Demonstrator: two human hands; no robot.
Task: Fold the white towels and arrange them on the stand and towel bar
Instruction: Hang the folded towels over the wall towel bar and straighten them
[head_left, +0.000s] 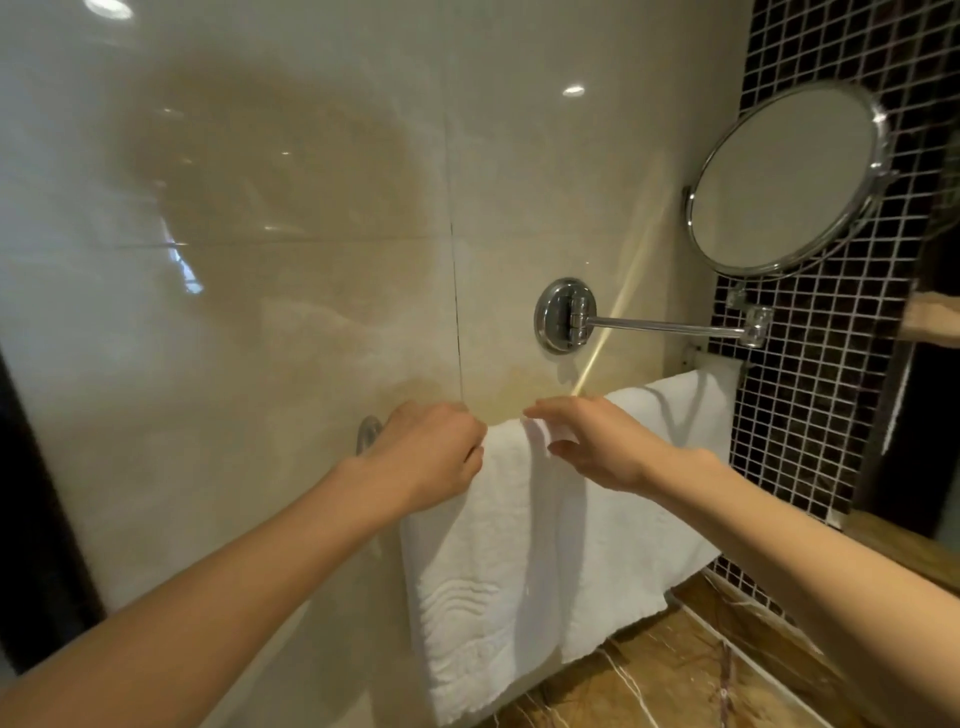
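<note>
Left hand (431, 457) and right hand (597, 447) atop white towel (519, 571) (mirror (784, 176) above)

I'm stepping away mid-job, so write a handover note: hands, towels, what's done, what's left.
Left hand grips the front towel at its top left edge, by the bar mount.
Right hand pinches a fold at its top.
Second towel hangs to the right, partly behind.
Done: both towels hang draped.
To do: straighten the front towel; the stand is not in view.
</note>
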